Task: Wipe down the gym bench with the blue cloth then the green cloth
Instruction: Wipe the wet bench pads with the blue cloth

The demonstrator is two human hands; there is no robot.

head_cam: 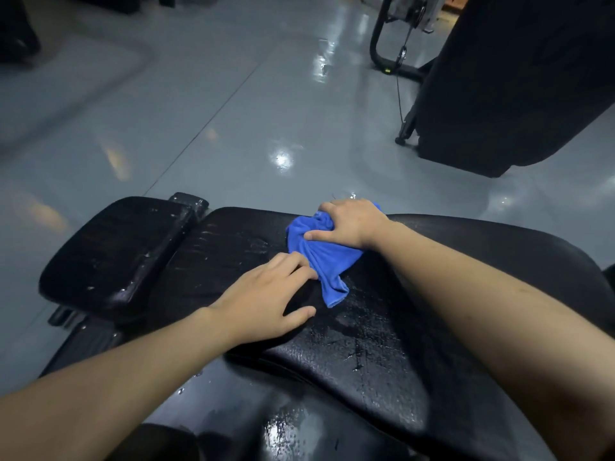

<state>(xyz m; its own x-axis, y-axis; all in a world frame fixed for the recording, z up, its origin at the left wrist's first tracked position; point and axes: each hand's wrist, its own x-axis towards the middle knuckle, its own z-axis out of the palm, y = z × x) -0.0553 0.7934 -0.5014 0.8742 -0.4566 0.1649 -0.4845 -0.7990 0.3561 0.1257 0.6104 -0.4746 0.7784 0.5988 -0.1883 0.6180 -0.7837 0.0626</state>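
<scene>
A black padded gym bench (382, 334) runs across the lower half of the view, its worn surface showing wet streaks. A separate black seat pad (113, 251) lies at its left end. A bunched blue cloth (324, 257) sits on the long pad near the far edge. My right hand (349, 224) grips the top of the cloth with curled fingers and thumb. My left hand (266, 301) lies flat on the pad just left of the cloth, fingertips touching its edge. No green cloth is in view.
Glossy grey floor (233, 121) stretches beyond the bench. A large black upholstered machine part (515, 84) stands at the upper right, with a black tubular frame and cable (396, 51) behind it. Dark equipment sits at the upper left corner.
</scene>
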